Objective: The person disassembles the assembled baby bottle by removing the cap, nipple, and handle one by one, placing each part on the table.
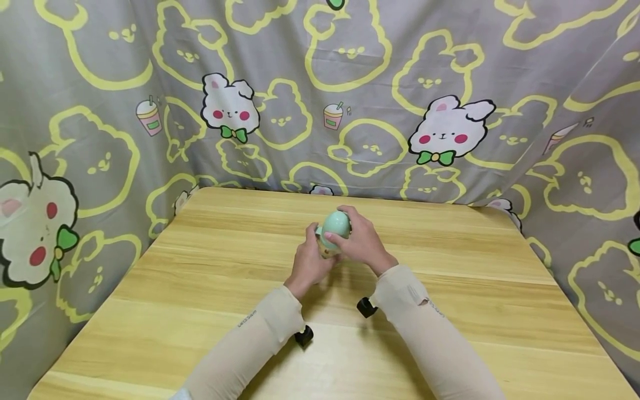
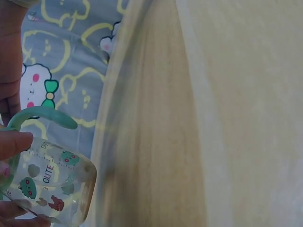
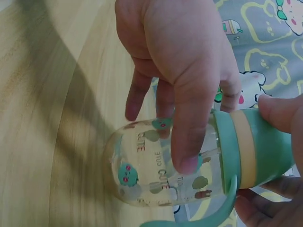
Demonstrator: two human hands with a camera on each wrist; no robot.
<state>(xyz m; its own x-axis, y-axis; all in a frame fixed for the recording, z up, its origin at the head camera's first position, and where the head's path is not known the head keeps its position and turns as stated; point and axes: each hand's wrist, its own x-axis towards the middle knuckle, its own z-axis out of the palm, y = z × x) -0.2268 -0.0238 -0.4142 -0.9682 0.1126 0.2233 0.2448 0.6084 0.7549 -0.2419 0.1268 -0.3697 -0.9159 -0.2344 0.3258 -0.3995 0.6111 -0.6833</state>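
A clear baby bottle [image 3: 154, 184] with small cartoon prints is held between both hands over the table. Its rounded cap [image 1: 336, 223] is mint green, with a cream ring [image 3: 245, 146] below it. A curved green handle [image 2: 52, 114] sticks out from the collar. My left hand [image 1: 310, 262] grips the bottle's clear body, thumb and fingers on either side. With thumb and fingers curled round the cap, my right hand [image 1: 364, 240] holds it from the right. In the head view the bottle tilts with its cap uppermost, and the hands hide most of the body.
The wooden table [image 1: 210, 266] spreads under both arms. A grey curtain [image 1: 280, 61] with yellow outlines and rabbit faces hangs along its back and sides. Small black wrist devices [image 1: 367, 306] hang below the beige sleeves [image 1: 425, 333].
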